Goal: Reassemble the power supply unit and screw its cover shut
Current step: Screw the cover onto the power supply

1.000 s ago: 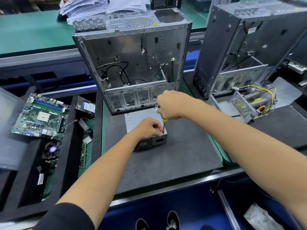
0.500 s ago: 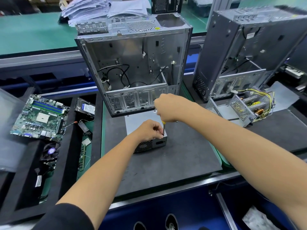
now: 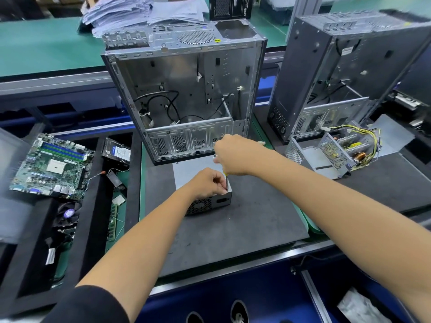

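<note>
The PSU (image 3: 198,170) sits flat on the dark foam mat (image 3: 233,224), toward the mat's far edge and right up against the open case (image 3: 186,89) behind it. It's a plain grey sheet-metal box with a smooth lid on top, and its long axis runs away from the person, so the short end with the honeycomb fan grille and the socket faces them. The right hand (image 3: 235,155) is curled tight around the top of a screwdriver (image 3: 226,181), which stands straight up with its thin steel shaft pointing down into the lid's near right corner. The left hand (image 3: 207,183) rests on that same corner, fingertips pinched together around the lower shaft right at the tip; can't tell if there's a screw in there, way too small. That case is one of two bare steel towers, with the second case (image 3: 338,73) standing at the right. Another gutted supply (image 3: 335,151), all mesh cage and yellow wires, lies in front of the second one. Off the mat's left edge there's one green motherboard (image 3: 51,164), one hard drive (image 3: 117,151) and one round cooler fan (image 3: 68,213) sitting in black foam trays.
</note>
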Available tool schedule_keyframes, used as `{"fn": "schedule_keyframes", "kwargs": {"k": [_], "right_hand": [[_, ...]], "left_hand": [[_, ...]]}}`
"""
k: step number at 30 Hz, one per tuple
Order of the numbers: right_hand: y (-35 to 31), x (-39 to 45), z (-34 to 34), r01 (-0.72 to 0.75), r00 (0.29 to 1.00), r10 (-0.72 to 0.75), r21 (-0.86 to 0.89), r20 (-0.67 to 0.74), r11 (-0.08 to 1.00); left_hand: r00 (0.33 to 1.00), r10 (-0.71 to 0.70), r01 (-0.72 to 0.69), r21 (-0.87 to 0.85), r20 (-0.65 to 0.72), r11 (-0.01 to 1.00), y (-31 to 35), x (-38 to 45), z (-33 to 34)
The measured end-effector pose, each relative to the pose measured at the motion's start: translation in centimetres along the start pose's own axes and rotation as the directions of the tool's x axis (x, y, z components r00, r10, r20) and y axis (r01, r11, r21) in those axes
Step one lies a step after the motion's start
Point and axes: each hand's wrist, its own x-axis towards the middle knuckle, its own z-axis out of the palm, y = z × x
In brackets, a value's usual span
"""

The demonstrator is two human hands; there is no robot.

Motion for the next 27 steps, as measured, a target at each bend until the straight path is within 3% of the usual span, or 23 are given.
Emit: {"fn": "schedule_keyframes", "kwargs": {"k": [3,5,8,10,14,19,22,25,27], "right_hand": [[0.0,0.0,0.1,-0.052,0.997,0.045,-0.107,-0.065,0.993],[0.0,-0.1,-0.4,-0.059,0.998,0.062,-0.11,0.018,0.992],[0.1,-0.3,-1.1,-0.035,0.985,0.03,0.027,0.171,0.999],[-0.2,-0.3,-1.3,0.019,0.982,-0.026,0.043,0.184,0.999],[-0.6,0.0,-0.9,0.032,0.999,-0.032,0.02,0.039,0.999],[-1.0,0.5,-1.0,-0.051,0.999,0.053,-0.103,0.009,0.993],[-0.9,0.3,-1.5,-0.064,0.993,0.079,-0.163,0.088,0.985],[-0.9,-0.2,-2.2,-0.044,0.965,0.064,-0.085,0.253,0.995],[-1.0,-0.2,-2.3,0.005,0.96,0.008,-0.046,0.278,0.999]], "left_hand": [[1.0,0.011,-0.011,-0.003,-0.012,1.0,0.0,-0.1,0.1],[1.0,0.007,-0.007,0.0,-0.014,1.0,0.0,-0.2,0.1],[1.0,-0.002,0.002,0.004,-0.014,1.0,0.2,-0.2,0.1],[1.0,-0.003,0.003,0.0,-0.014,1.0,0.3,-0.3,0.1],[1.0,-0.001,0.001,0.006,-0.011,1.0,0.4,-0.4,0.0],[1.0,0.007,-0.006,0.014,-0.021,1.0,0.6,-0.5,0.2],[0.999,0.017,-0.016,0.004,-0.031,1.0,0.5,-0.5,0.2],[0.999,0.012,-0.012,0.003,-0.035,1.0,0.5,-0.6,0.3],[0.999,0.011,-0.011,0.006,-0.035,1.0,0.5,-0.6,0.3]]}}
